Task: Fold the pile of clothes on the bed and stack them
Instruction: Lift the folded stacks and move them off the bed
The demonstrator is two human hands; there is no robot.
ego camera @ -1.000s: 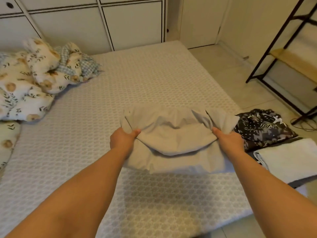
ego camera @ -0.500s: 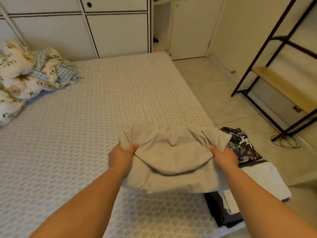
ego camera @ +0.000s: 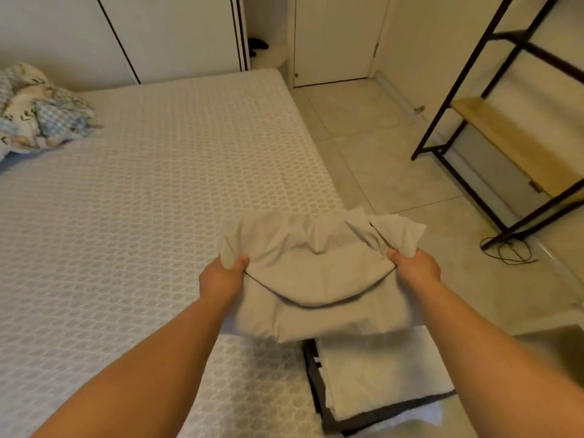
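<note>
Over stack (ego camera: 379, 374): 1 garment (ego camera: 316, 279), 2 hands

I'm seeing two bare forearms | no sleeves are showing up to the frame edge | left hand (ego camera: 221, 276) is wearing nothing | right hand (ego camera: 417, 270) is wearing nothing | short nails are showing on both thumbs

Both hands (ego camera: 319, 275) gripping folded beige garment (ego camera: 316, 279) (edges bunched), above white folded stack (ego camera: 379, 374), bed (ego camera: 126, 216)
</note>
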